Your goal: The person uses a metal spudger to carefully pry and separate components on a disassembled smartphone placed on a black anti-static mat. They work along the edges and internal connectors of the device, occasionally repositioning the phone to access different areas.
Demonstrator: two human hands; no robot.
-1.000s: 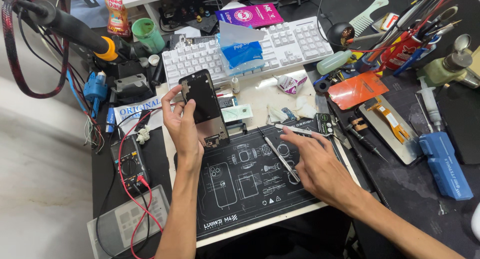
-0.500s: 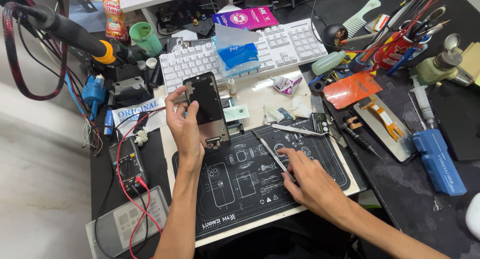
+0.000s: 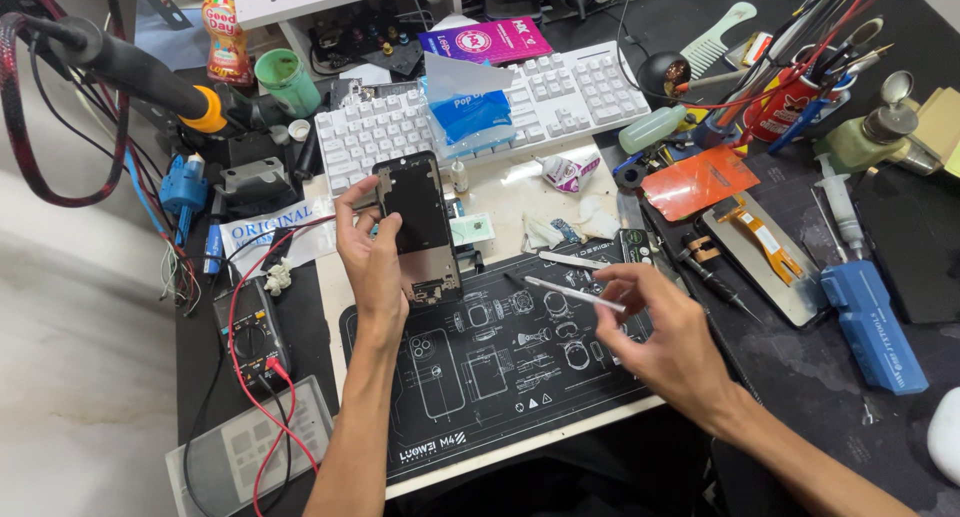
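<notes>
The left hand [image 3: 372, 262] is gripping a black phone frame [image 3: 420, 227] by its edges, holding it upright and tilted above the desk [image 3: 520, 192], just over the black repair mat [image 3: 480, 377]. The right hand [image 3: 665, 337] is pinching a thin silver tool [image 3: 565, 293] between thumb and fingertips, its tip hanging over the mat. A white keyboard [image 3: 560, 102] is lying behind them.

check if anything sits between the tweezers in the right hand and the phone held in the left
Nothing visible does. The right hand holds the tweezers above the black repair mat, their tip pointing toward the opened phone gripped in the left hand, with only open air between them.
</notes>
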